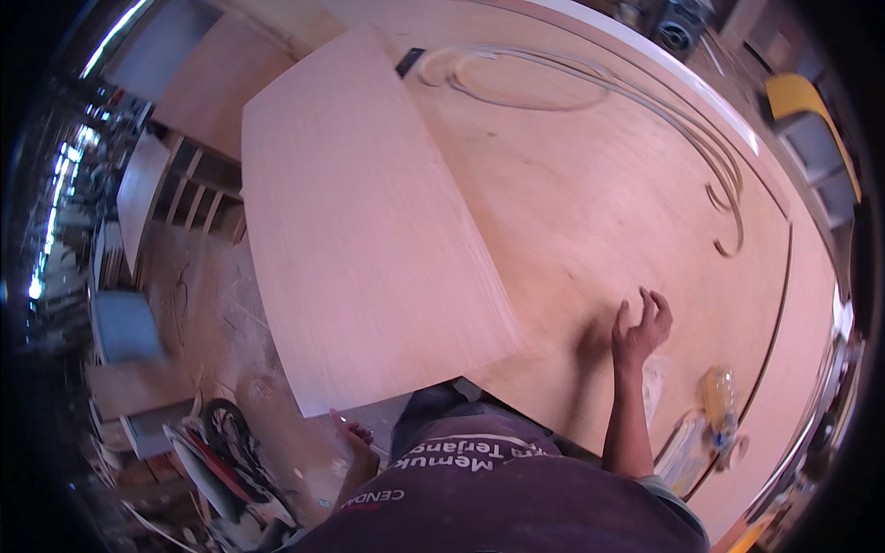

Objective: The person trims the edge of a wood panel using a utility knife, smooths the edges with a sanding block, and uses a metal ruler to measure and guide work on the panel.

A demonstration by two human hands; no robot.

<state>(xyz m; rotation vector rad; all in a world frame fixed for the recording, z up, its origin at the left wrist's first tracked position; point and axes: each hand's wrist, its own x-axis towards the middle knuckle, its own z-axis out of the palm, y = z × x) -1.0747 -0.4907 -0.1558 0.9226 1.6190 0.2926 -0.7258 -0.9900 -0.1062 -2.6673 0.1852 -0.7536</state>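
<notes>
A large pale wood-grain panel (355,240) lies at a slant across the left side of a broad plywood-topped table (553,203), its left part jutting out past the table. My left hand (355,441) is low beside the panel's near left corner, fingers apart. A fingertip comes up to the panel's edge; whether it touches cannot be made out. Over the tabletop, right of the panel's near end, my right hand (643,330) is raised with its fingers spread and slightly bent, holding nothing. Its shadow falls on the wood to the left.
Loose strips of edging (562,64) curl across the far tabletop. A clear plastic bottle (719,401) lies at the near right. More boards (221,83) and a slatted wooden frame (195,195) stand at the far left. A dark coiled hose or cable (226,426) sits low on the left.
</notes>
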